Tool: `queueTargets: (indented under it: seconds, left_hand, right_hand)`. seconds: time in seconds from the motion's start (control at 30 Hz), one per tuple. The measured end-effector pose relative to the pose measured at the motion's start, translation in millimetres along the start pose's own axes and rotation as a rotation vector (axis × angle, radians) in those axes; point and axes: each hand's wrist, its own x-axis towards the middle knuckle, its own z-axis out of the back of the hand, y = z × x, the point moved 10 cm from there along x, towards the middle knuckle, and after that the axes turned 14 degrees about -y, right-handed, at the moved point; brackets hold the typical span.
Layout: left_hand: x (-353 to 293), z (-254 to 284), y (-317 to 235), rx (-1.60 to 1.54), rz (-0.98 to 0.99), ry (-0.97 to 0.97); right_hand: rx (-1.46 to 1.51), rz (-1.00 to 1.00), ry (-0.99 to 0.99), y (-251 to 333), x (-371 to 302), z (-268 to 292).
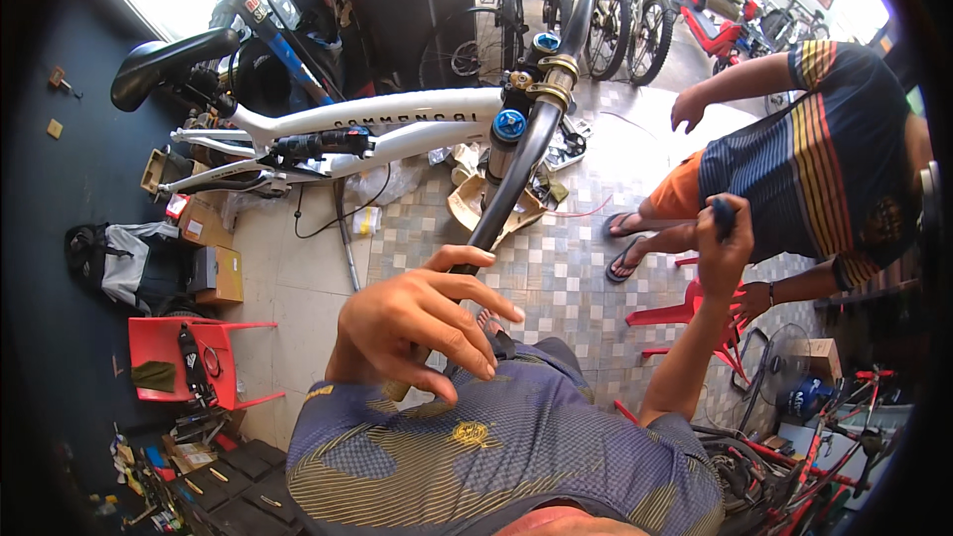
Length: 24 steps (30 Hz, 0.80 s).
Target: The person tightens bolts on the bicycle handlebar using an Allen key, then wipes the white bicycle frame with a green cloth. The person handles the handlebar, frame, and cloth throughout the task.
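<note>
My left hand (422,323) is open, its fingers spread and bent a little, in front of my chest. It hovers by the near end of a black handlebar (526,164) and hides part of it; whether it touches the bar I cannot tell. The bar is clamped by gold fittings to the fork of a white bicycle frame (397,119), which has blue fork caps (509,124) and a black saddle (164,69). Raised at the right, my right hand (723,256) is closed around a small dark object (725,216), mostly hidden by the fingers.
At the right a person in a striped shirt (814,159) stands with one hand near a red chair (675,313). Another red chair (164,357) holds small items at the left. Boxes (216,273), parked bicycles (630,30) and a fan (779,367) stand around.
</note>
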Motion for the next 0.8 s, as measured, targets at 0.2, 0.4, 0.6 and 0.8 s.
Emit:
queueTargets:
  seconds: [0.2, 0.4, 0.6, 0.8]
  left_hand:
    - [-0.3, -39.8, -3.5, 0.147, 0.005, -0.098]
    - [47.6, -114.7, 24.7, 0.476, -0.170, -0.244]
    - [93.0, -149.7, 46.8, 0.591, -0.194, -0.469]
    - [79.9, -141.2, 44.8, 0.643, -0.091, -0.385]
  right_hand:
    - [-0.125, -0.019, 0.189, 12.3, -95.0, -7.6]
    - [-0.177, 0.165, 0.388, 55.4, -203.9, -5.3]
    - [-0.321, -0.119, 0.345, 80.1, -294.4, 41.2]
    - [-0.352, -0.088, 0.330, 103.7, -354.0, 64.1]
